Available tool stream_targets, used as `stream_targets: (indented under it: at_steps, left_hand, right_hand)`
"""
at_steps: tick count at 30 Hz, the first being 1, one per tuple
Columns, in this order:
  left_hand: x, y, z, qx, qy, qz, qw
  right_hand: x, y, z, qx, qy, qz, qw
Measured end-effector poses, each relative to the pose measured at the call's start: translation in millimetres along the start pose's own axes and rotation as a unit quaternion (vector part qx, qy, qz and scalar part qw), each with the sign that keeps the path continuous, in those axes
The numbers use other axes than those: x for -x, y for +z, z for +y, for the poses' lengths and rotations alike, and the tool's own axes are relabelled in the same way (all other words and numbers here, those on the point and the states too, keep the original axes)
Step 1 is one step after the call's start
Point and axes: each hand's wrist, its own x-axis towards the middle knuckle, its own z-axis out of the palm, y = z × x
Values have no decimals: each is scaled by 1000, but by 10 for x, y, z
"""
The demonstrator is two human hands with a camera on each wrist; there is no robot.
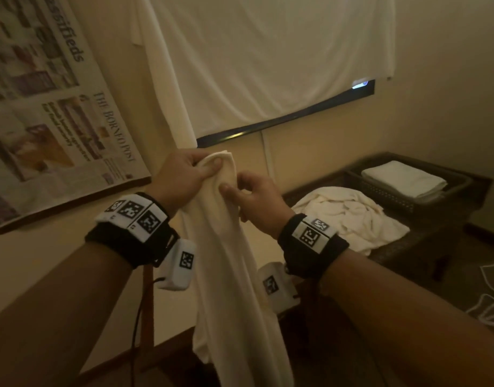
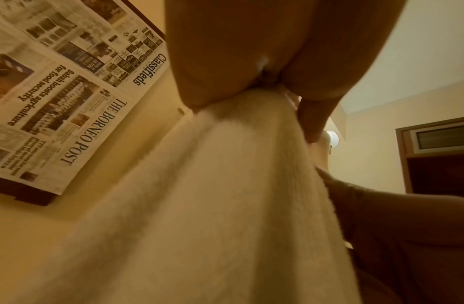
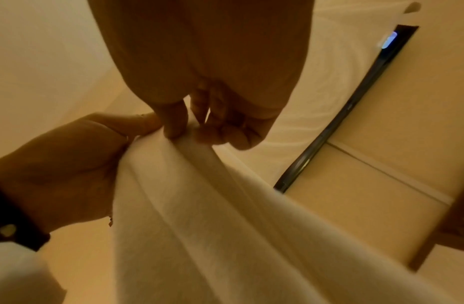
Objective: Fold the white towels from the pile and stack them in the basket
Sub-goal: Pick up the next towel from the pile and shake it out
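A long white towel [image 1: 229, 247] hangs down in front of me, held up at its top edge. My left hand [image 1: 190, 170] grips the top corner, thumb over the cloth. Just below and to the right, my right hand [image 1: 245, 194] pinches the towel's edge between thumb and fingers. The left wrist view shows the towel [image 2: 225, 205] running down from the left hand [image 2: 251, 78]. In the right wrist view the right hand's fingers [image 3: 173, 121] pinch a fold of the towel [image 3: 212, 226]. The pile of white towels [image 1: 349, 216] lies on a dark bench at right. The dark basket [image 1: 460, 188] behind it holds a folded towel [image 1: 402, 177].
A framed newspaper [image 1: 53, 107] hangs on the wall at left. A white sheet [image 1: 268, 57] is draped over a dark-framed screen [image 1: 296, 118] straight ahead. White cord [image 1: 488, 303] lies on the floor at right. A wooden piece of furniture [image 1: 170, 356] stands low in front.
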Motion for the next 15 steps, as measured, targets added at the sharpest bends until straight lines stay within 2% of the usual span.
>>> stream_targets:
  at_steps: [5, 9, 12, 15]
  left_hand:
    - [39, -38, -134, 31, -26, 13, 999]
    - [20, -5, -199, 79, -61, 44, 994]
    - [-46, -23, -243, 141, -119, 70, 980]
    - [-131, -47, -301, 208, -160, 104, 959]
  right_hand:
    - [90, 78, 26, -46, 23, 78, 996]
    - [202, -13, 138, -34, 66, 23, 997]
    - [400, -197, 512, 83, 81, -12, 993]
    - [678, -560, 1047, 210, 148, -35, 966]
